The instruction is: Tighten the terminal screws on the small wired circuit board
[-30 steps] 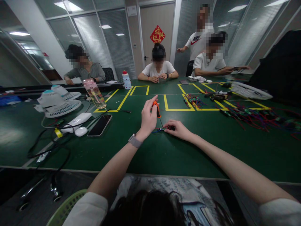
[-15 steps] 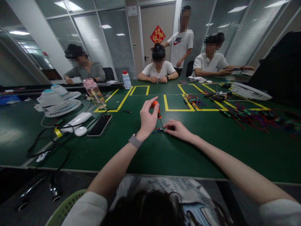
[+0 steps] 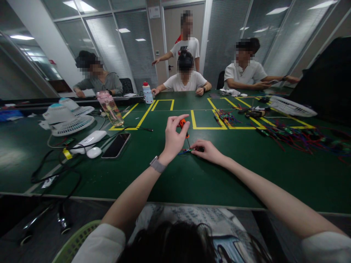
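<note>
My left hand [image 3: 174, 136] is closed around the orange and black handle of a screwdriver [image 3: 182, 124]. Its thin shaft points down and its tip meets a small circuit board [image 3: 189, 150] on the green table. Thin blue and red wires stick out from the board's left end. With fingers closed on the board's right side, my right hand [image 3: 207, 151] pins it against the table. Part of the board is hidden under those fingers.
A phone [image 3: 116, 145], a white earbud case [image 3: 94, 152] and black cables lie at left, near white fans [image 3: 68, 122] and a pink-lided bottle [image 3: 110, 109]. Wired circuit boards [image 3: 298, 138] pile up at right. Several people sit or stand across the table [image 3: 153, 182].
My left hand has shifted slightly right and its fingers have turned on the screwdriver handle. My right hand stays put. Across the table, a standing person moved left and a seated person's hands moved apart.
</note>
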`<state>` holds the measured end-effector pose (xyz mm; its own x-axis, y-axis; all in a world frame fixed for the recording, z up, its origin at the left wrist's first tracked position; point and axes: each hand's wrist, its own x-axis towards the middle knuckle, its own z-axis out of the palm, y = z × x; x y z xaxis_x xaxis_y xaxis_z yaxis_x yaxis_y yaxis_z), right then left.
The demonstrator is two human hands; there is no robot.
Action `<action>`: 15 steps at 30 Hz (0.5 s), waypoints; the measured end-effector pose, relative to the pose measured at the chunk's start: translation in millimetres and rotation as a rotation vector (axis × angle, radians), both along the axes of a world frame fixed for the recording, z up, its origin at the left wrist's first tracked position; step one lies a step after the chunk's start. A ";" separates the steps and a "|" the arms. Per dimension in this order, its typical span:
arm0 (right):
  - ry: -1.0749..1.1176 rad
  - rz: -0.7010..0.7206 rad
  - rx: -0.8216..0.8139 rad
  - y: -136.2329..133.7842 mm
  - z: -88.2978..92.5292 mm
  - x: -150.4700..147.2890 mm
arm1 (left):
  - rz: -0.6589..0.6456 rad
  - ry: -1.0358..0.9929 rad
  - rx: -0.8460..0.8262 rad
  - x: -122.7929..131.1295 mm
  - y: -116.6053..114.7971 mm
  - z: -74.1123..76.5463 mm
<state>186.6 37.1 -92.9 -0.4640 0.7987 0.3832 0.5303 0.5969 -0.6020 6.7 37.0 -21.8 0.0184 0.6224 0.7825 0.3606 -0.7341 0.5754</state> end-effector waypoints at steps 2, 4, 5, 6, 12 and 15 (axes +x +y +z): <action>-0.001 0.004 0.001 -0.1 0.2 0.1 | -0.044 -0.014 -0.021 -0.1 1.3 -0.4; -0.007 0.007 0.000 -0.2 0.6 0.2 | -0.124 -0.040 -0.049 0.3 2.1 -1.2; -0.009 0.006 -0.001 -0.2 0.6 0.2 | -0.147 -0.049 -0.054 0.5 1.8 -1.4; -0.011 0.004 -0.001 -0.2 0.7 0.2 | -0.146 -0.051 -0.050 0.7 1.1 -1.2; -0.001 0.002 -0.003 -0.3 0.6 -0.3 | -0.010 -0.003 0.019 -0.3 -3.5 3.8; 0.006 0.005 -0.007 -0.5 1.0 -0.4 | -0.091 -0.030 -0.005 0.0 -3.0 4.3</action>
